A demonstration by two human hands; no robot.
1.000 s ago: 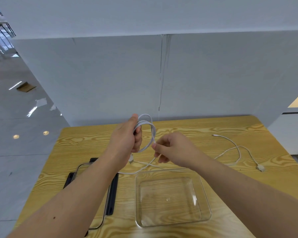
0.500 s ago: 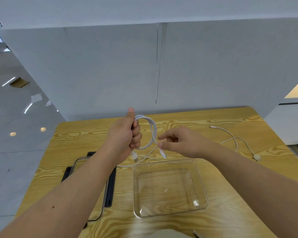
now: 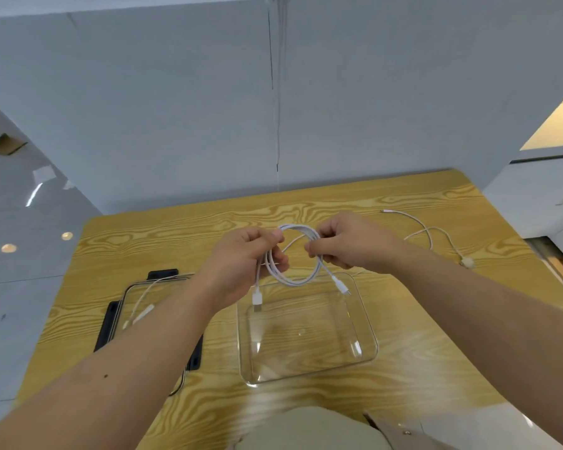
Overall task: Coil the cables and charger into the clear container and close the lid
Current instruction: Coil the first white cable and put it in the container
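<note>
A coiled white cable (image 3: pixel 291 278) is gripped at its left side by the left hand (image 3: pixel 241 261) and pinched at its right by the right hand (image 3: pixel 348 245), just above the far rim of the clear container (image 3: pixel 306 336), through whose bare base the table (image 3: pixel 176 228) is seen. Both plugs hang free. Left of it the lid (image 3: pixel 111 323) is laid flat, a pale lead (image 3: pixel 140 315) possibly on or beneath it. A loose cable (image 3: pixel 431 235) is left at right.

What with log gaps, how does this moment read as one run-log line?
left hand: grips white cable coil | right hand: pinches it | clear container: empty | lid: off
</note>
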